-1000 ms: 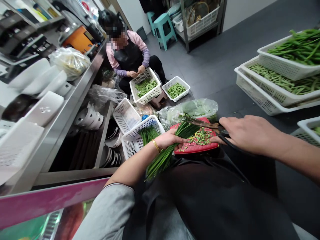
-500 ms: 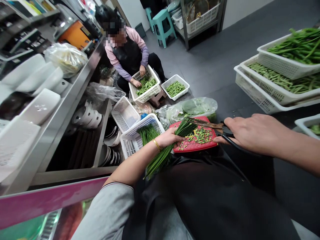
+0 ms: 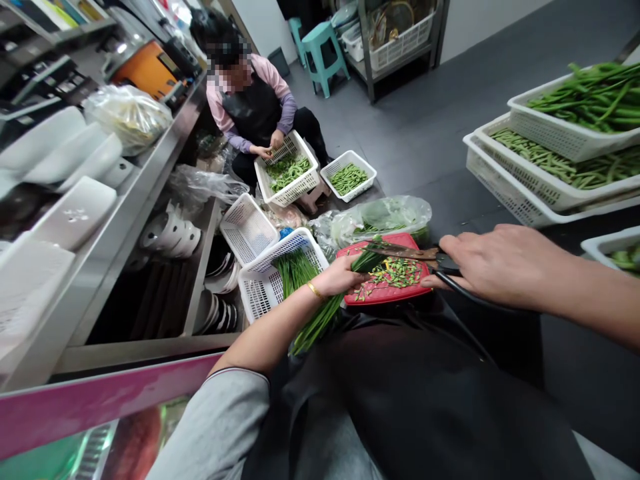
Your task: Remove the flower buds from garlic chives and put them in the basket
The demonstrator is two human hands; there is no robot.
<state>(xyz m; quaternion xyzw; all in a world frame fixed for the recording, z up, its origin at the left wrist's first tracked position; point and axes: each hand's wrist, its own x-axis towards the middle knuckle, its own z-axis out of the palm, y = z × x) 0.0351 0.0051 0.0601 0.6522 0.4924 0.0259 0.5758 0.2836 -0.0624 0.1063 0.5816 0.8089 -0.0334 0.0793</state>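
A bunch of long green chives (image 3: 320,321) is gripped in my left hand (image 3: 340,275), its stems trailing toward my lap. My right hand (image 3: 495,263) holds scissors (image 3: 424,254) with black handles and worn, rust-brown metal. Their blades lie at the bunch's far end, just beyond my left fingers; whether they are closed on the stems I cannot tell. Below both hands is a red padded surface (image 3: 367,292), scattered with short cut green and yellowish pieces (image 3: 403,272). More chives (image 3: 296,270) lie in a white basket (image 3: 260,299) left of my left hand.
Opposite, a person (image 3: 255,100) sits with a basket of green pods (image 3: 289,172). A small basket of beans (image 3: 349,176) and a plastic bag of greens (image 3: 395,212) lie on the floor. Stacked vegetable baskets (image 3: 545,190) stand right; a metal shelf (image 3: 145,177) runs along the left.
The chives' far end sits lower against the scissors blades, with less of it standing above my left hand. The other person's hands have come together above their basket.
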